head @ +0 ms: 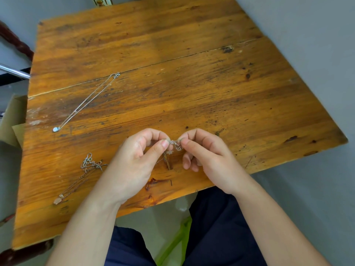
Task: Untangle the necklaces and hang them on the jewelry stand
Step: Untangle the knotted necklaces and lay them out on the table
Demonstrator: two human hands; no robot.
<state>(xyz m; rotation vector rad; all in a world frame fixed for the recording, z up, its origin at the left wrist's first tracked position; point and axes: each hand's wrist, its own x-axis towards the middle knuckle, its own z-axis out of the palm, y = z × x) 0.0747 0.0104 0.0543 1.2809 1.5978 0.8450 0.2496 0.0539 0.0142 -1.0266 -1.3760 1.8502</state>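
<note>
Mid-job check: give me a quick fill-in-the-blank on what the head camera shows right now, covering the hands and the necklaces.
1. The tangled chain is pinched by ____ hands, the left hand and the right hand.
2. The straightened necklace lies flat on the wooden ____.
3. The knotted pile of chains lies nearest the ____ hand.

Missing words: both; table; left.

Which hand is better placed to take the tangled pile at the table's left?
Probably the left hand: it is next to the tangled pile; the right hand lies farther away. Both now pinch a chain.
</note>
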